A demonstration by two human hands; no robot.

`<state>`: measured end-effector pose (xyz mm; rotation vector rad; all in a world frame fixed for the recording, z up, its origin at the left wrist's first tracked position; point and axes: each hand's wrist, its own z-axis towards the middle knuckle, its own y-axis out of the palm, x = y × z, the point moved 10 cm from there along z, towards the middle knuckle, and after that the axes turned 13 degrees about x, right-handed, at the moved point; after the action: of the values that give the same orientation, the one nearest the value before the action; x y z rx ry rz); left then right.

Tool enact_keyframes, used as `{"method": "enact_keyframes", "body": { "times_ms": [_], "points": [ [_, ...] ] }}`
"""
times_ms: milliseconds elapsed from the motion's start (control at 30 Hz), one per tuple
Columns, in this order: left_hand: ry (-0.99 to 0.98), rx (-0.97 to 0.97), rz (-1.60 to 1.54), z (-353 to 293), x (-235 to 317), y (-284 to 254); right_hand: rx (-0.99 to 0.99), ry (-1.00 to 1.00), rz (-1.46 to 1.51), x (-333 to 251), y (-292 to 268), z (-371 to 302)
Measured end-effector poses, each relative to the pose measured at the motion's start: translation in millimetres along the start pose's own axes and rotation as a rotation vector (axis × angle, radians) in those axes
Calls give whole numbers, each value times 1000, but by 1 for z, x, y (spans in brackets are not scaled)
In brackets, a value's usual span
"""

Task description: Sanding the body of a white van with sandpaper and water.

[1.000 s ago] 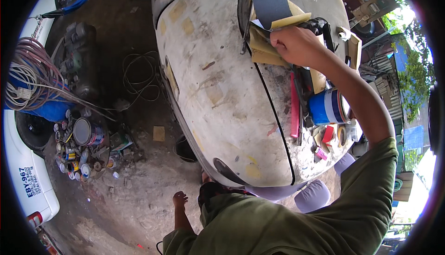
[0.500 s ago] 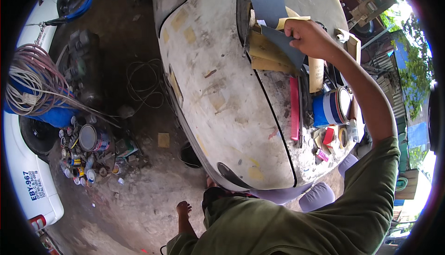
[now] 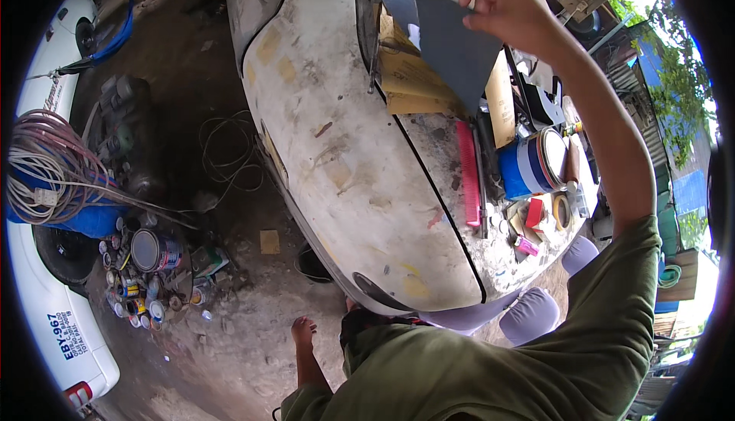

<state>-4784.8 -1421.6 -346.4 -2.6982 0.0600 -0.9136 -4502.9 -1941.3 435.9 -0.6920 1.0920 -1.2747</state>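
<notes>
Up at the far right, my right hand (image 3: 498, 11) pinches the edge of a dark grey sandpaper sheet (image 3: 452, 46) and holds it up. The sheet hangs over a stack of brown-backed sheets (image 3: 413, 84), where a second blue-grey sheet (image 3: 398, 4) also lies. These rest on the dusty, sanded panel of a white car (image 3: 344, 161), which has yellowish filler patches. Low beside my body, my left hand (image 3: 304, 331) hangs above the floor with its fingers loosely apart and nothing visible in it.
On the car stand a red comb-like strip (image 3: 468, 172), a blue paint can (image 3: 534, 162), a tape roll (image 3: 561, 212) and a pink object (image 3: 526, 246). Several small cans (image 3: 142, 298), a larger can (image 3: 153, 249) and coiled hoses (image 3: 57, 153) are on the left, near another white vehicle (image 3: 73, 337).
My right hand has risen, lifting the dark sandpaper sheet so more of it shows off the stack. The view has shifted slightly; my left hand stays low.
</notes>
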Motion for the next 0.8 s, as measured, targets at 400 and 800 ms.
{"method": "enact_keyframes", "body": {
  "times_ms": [400,800],
  "points": [
    [332,-191,-459,-160,270,36,557,-610,-121,-130,-92,-126],
    [439,-720,-830,-384,394,59,253,-1293,110,-161,9,-402]
  ]
}}
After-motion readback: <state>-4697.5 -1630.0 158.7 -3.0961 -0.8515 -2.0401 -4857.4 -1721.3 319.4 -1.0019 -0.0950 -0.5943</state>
